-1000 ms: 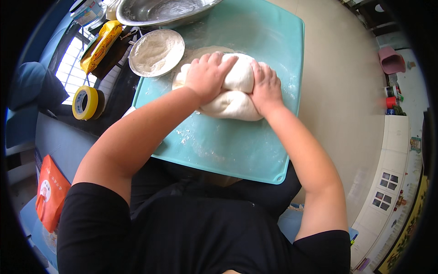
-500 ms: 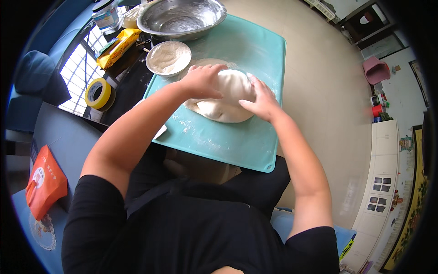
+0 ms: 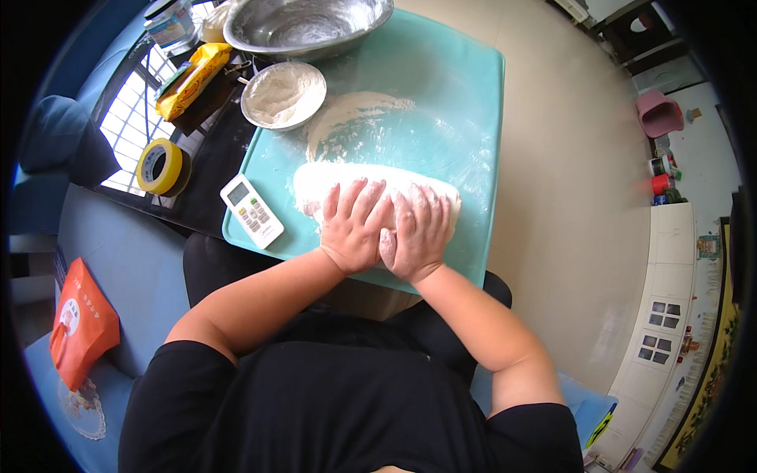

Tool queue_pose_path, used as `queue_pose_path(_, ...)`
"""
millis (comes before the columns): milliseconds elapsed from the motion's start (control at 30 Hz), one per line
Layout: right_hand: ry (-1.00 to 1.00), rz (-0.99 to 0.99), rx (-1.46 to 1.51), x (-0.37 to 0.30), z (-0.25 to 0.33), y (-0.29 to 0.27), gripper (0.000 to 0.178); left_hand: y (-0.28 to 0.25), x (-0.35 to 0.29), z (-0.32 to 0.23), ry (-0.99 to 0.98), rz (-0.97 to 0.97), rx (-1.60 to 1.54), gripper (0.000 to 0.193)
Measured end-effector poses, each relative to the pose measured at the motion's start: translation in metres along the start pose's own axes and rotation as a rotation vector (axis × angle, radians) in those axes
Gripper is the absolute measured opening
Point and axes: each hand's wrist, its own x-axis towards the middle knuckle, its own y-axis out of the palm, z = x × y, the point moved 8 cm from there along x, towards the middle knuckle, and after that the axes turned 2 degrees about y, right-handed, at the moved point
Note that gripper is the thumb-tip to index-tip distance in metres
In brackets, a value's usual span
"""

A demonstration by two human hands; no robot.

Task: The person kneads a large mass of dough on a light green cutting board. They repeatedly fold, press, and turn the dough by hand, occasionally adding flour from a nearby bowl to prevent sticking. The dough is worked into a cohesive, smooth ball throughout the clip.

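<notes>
A thick roll of white dough (image 3: 323, 180) lies crosswise near the front edge of the turquoise mat (image 3: 461, 98). My left hand (image 3: 355, 229) rests palm down on its near side, fingers stretched over the top. Right beside it, my right hand (image 3: 418, 232) presses on the dough in the same way, fingers extended and dusted with flour. The two hands touch at the thumbs and cover the dough's near middle. Loose flour (image 3: 347, 110) is smeared on the mat beyond the dough.
A white remote control (image 3: 252, 211) lies at the mat's left front corner. Behind are a bowl of flour (image 3: 284, 93) and a large metal basin (image 3: 307, 27). Yellow tape (image 3: 162, 167), a yellow packet (image 3: 193, 79) and a jar (image 3: 171, 27) stand left on the dark table.
Both hands have come closer to me and together, from gripping the dough's far side to lying flat on it. The dough is now a longer roll nearer the front edge; the remote is uncovered.
</notes>
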Motion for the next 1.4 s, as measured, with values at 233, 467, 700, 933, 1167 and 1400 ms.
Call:
queue_pose_path(233,0.072,0.035,-0.013,0.064,-0.067,0.037,0.041,0.048,0.086,0.041,-0.111,0.199,0.032,0.043)
queue_pose_path(467,0.303,0.217,0.081,0.111,-0.139,0.092,0.031,0.105,0.135,0.087,-0.251,0.276,0.119,0.032)
queue_pose_path(700,0.475,0.232,-0.020,0.127,-0.168,0.108,0.036,0.125,0.160,0.104,-0.354,0.452,0.155,0.038)
queue_pose_path(933,0.458,0.458,0.062,0.112,-0.154,0.089,0.046,0.102,0.152,0.080,-0.202,0.439,0.013,0.035)
queue_pose_path(1167,0.190,0.073,-0.091,0.044,-0.067,0.008,0.041,0.022,0.088,0.018,-0.005,0.154,-0.084,0.044)
queue_pose_path(1400,0.037,0.033,-0.089,-0.008,-0.043,0.004,0.060,0.021,0.021,-0.007,0.076,-0.002,0.070,0.053)
